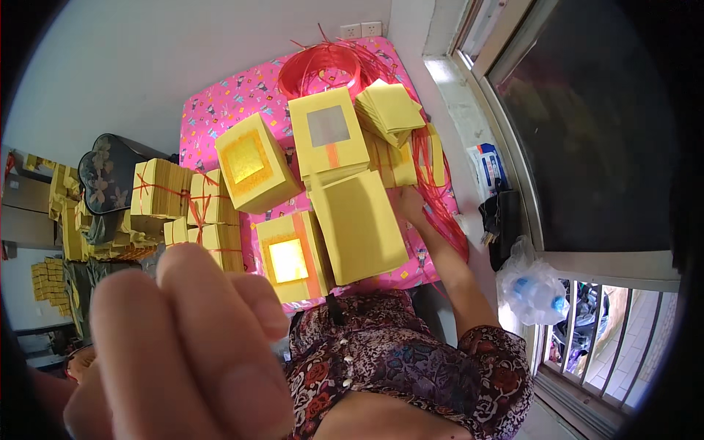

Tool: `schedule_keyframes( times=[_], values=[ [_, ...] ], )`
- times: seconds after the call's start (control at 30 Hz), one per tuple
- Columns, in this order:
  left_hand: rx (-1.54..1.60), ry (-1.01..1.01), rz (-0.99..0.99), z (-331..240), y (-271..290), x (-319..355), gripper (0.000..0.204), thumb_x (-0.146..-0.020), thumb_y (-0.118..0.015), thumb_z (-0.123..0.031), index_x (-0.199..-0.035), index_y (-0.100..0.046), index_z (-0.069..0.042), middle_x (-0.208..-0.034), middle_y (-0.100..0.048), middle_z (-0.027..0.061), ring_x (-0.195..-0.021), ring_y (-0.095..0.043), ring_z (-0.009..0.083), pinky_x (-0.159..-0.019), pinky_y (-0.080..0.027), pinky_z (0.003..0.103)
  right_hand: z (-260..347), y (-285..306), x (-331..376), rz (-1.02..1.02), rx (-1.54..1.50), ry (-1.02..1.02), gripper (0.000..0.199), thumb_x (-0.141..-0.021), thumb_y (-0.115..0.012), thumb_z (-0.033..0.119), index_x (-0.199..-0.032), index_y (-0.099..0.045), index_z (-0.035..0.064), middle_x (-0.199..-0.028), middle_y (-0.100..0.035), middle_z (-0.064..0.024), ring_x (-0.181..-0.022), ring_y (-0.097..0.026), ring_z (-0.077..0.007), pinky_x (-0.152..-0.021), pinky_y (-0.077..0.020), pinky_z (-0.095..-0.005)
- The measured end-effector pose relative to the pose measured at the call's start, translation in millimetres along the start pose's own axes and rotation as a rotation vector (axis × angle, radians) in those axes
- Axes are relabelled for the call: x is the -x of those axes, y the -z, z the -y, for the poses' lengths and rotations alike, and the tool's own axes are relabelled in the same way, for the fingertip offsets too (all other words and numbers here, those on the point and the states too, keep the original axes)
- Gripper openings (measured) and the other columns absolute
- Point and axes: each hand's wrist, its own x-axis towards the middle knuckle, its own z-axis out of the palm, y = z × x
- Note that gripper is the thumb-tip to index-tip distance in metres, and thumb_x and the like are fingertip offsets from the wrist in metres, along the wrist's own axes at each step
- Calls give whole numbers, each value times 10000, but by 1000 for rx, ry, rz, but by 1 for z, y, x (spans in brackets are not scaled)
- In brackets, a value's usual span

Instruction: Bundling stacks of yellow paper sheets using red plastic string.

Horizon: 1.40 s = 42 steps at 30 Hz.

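My left hand (191, 345) looms large at the lower left, close to the camera. Its fingers are curled and pressed together; whatever they may hold is hidden. My right arm reaches forward over the bed, and my right hand (411, 204) rests beside the right edge of a thick stack of yellow paper (363, 227). The fingers of that hand are too small and partly covered to read. Behind this stack stands another yellow paper stack (326, 136) with a silver square on top. Two stacks with gold squares, one upper (257, 176) and one lower (262, 246), lie to its left.
Red strips (433, 198) trail along the bed's right side, with a red coil (290, 77) at the back. Tied yellow bundles (158, 187) are on the left by a dark floral chair back (114, 172). A window frame (539, 169) and plastic bag (532, 286) flank the right.
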Motion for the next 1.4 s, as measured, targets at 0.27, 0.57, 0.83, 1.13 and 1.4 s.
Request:
schedule_keyframes(
  times=[0.27, 0.57, 0.83, 1.13, 1.4],
  values=[
    [13, 126, 68, -12, 1, 29, 357, -945, -435, -392, -1068, -638, -125, -1193, -509, 65, -1025, -478, 186, -972, -344, 381, -48, 42, 47, 42, 139, -208, 225, -820, -562, 223, -900, -629, 24, -848, -660, -244, -831, -655, -440, -698, -519, -534],
    [48, 240, 188, -38, -11, 52, 319, -912, -508, -366, -1090, -647, -140, -1251, -487, 59, -1105, -439, 182, -1026, -294, 396, -109, 54, 173, 172, 333, -214, 344, -827, -573, 256, -1076, -559, 19, -823, -675, -216, -784, -667, -433, -657, -530, -555],
    [59, 343, 278, -45, -31, 61, 307, -883, -573, -344, -1110, -654, -154, -1303, -468, 54, -1176, -404, 180, -1073, -249, 410, -71, 98, 245, 1155, 627, -73, 323, -697, -683, 254, -971, -734, 91, -1041, -703, -162, -1006, -677, -328, -818, -552, -447],
    [33, 431, 351, -58, -37, 50, 319, -850, -646, -318, -1132, -662, -169, -1361, -446, 49, -1255, -365, 176, -1127, -199, 425, -56, 25, 111, 158, 153, 77, 478, -798, -671, 484, -1022, -668, 61, -908, -688, -195, -832, -688, -361, -677, -548, -481],
    [-17, 520, 414, -99, -36, 63, 352, -821, -712, -296, -1151, -670, -183, -1413, -427, 44, -1326, -330, 174, -1175, -154, 439, -71, -16, 76, 136, 175, 184, 259, -875, -601, 285, -961, -655, 47, -760, -679, -165, -704, -686, -344, -572, -539, -463]
  ],
)
